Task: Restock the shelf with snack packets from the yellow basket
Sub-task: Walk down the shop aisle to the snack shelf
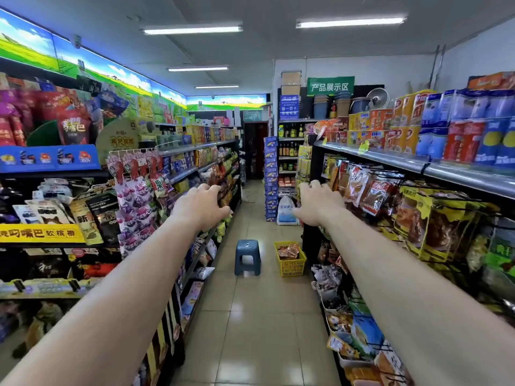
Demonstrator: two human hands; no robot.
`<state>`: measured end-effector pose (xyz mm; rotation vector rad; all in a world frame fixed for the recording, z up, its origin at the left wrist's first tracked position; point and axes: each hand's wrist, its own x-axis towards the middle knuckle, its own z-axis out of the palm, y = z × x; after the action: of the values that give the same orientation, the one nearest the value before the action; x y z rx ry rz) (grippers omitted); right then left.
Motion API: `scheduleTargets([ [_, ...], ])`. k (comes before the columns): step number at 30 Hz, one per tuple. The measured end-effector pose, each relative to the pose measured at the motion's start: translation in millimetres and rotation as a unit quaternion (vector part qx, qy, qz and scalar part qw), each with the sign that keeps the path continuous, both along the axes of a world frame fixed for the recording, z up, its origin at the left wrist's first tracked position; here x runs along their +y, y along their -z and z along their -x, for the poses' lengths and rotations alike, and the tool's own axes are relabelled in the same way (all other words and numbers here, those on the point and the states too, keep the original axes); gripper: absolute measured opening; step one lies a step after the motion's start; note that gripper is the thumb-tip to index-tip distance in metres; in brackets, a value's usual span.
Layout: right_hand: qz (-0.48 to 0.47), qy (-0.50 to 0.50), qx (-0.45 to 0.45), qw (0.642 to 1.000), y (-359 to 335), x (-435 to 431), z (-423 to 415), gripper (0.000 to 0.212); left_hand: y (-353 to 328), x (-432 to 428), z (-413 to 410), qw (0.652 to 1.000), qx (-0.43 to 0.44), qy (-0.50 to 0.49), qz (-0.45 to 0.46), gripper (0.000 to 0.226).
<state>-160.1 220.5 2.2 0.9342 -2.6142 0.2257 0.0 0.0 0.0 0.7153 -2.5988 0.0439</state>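
Note:
A yellow basket [291, 265] stands on the aisle floor against the foot of the right shelf, holding red-orange snack packets [288, 251]. The right shelf [418, 165] carries hanging snack packets [362, 185] on hooks. Both my arms are stretched forward at chest height, well above and short of the basket. My left hand [202, 206] hangs in front of the left shelf with fingers curled loosely and nothing in it. My right hand [317, 203] hovers by the right shelf's end, fingers apart, holding nothing.
A blue plastic stool [247, 257] stands in the aisle just left of the basket. A white sack [286, 211] leans by a stack of blue boxes [271, 176] farther back. Stocked shelves line both sides, with a tiled floor strip between them leading to a dark doorway.

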Motion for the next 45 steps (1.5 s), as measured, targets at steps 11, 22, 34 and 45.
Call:
scheduleTargets([
  [11,-0.029,0.026,-0.023,0.999,8.3,-169.9,181.4,0.062,21.2,-178.4,180.9,1.000,-0.024,-0.004,-0.020,0.073],
  [22,-0.021,0.035,-0.040,0.998,33.2,-316.3,405.6,0.060,40.0,-329.3,403.8,0.998,-0.057,-0.006,-0.014,0.067],
  [34,-0.032,0.048,-0.040,0.998,24.1,-453.9,729.6,0.058,42.7,-483.7,719.5,0.998,-0.052,0.006,-0.047,0.071],
  [45,-0.069,0.035,-0.046,0.996,60.8,-643.0,992.1,0.064,75.6,-660.2,987.8,0.997,-0.063,0.010,-0.035,0.070],
])
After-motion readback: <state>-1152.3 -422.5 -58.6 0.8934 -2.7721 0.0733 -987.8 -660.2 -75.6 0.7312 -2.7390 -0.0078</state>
